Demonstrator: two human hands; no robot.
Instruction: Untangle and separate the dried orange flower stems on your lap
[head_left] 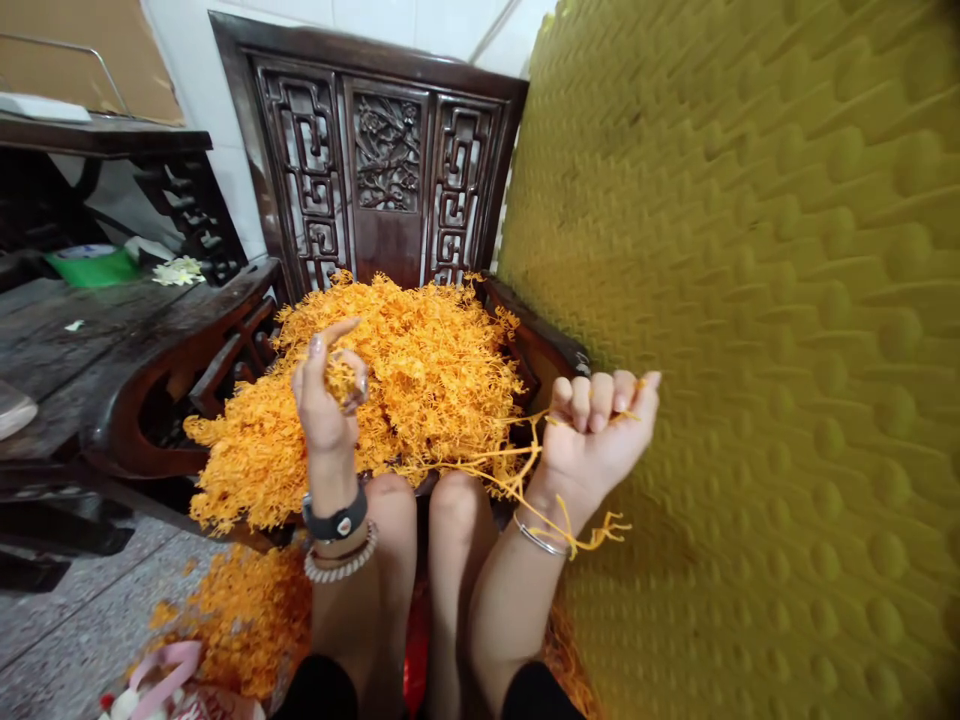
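Sorting orange sprigs at a carved chair, seen from the head view.

Two hands are counted. A small clump of orange sprigs is pinched in the curled fingers of the left hand, raised over the pile. Several thin orange stems are gripped in the closed right hand, trailing across the wrist. One large heap of sprigs is spread over the seat of one dark wooden chair; a second, smaller heap is lying on the floor below. A yellow dimpled foam sheet is pressed close along the right side, leaving little room there; open floor is seen only at lower left.
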